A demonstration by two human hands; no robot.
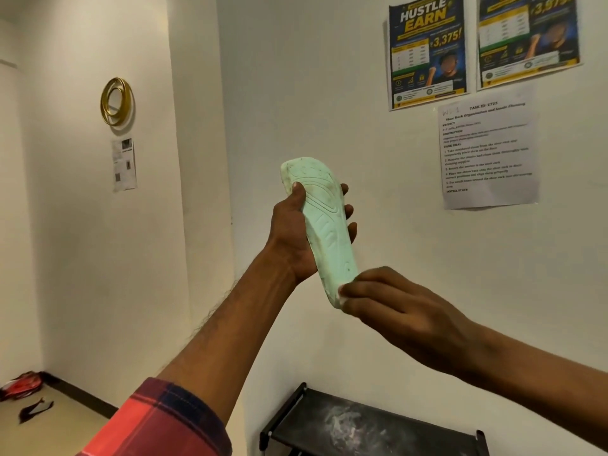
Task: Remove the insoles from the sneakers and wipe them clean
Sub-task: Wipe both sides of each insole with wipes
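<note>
- The insole is held aloft, toe at 11 o'clock, by the left hand, fingers curled round it.
- A wipe is pinched against its 5 o'clock end by the right hand.

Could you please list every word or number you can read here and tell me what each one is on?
"HUSTLE EARN", "3,375!": left poster.
"TASK ID", "TASK GOAL", "INITIAL STATE": printed sheet; the rest is too small.
Right poster: large number cut off, the rest blurred.
Small paper: too small to read.
Insole: no lettering visible.
</note>
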